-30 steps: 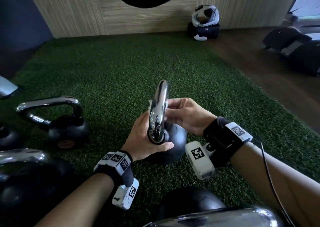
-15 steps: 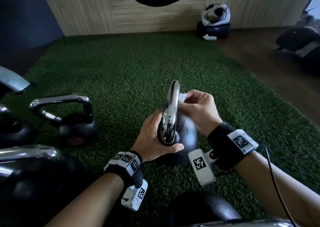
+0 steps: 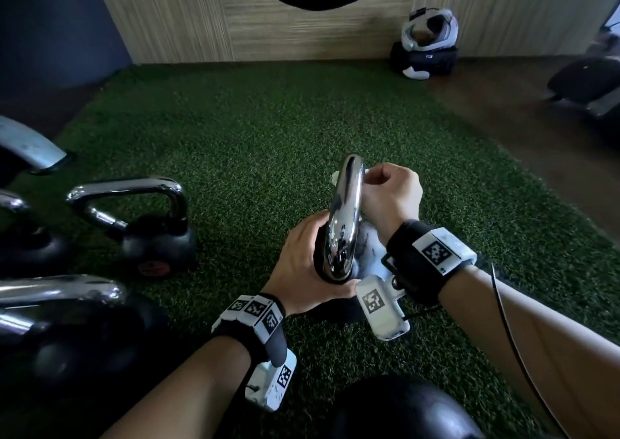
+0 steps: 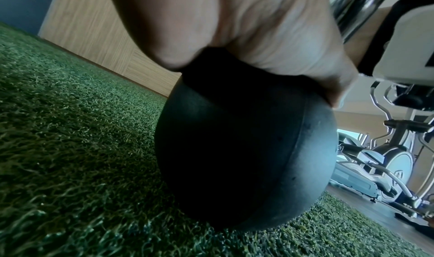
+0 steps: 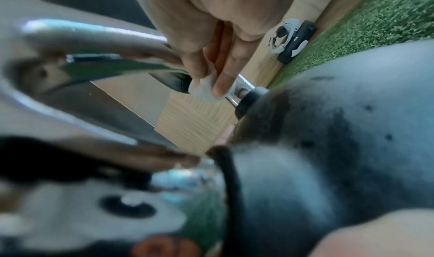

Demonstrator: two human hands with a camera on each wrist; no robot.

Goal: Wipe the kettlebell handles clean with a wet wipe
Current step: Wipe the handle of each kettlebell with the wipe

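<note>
A black kettlebell with a chrome handle stands on green turf in front of me. My left hand grips the near base of that handle where it meets the ball, steadying it. My right hand is curled round the far upper part of the handle, pinching a white wet wipe against the chrome; a corner of the wipe sticks out past the handle. The right wrist view shows the fingers and the wipe near the handle's far leg.
Several more kettlebells stand at the left and by my knees. A black bag with a white helmet sits by the wooden wall. An elliptical trainer stands off the turf at the right, on a dark wood floor.
My right hand with the wipe has slid up the far side of the handle towards its top. The left hand stays gripping the handle's near base.
</note>
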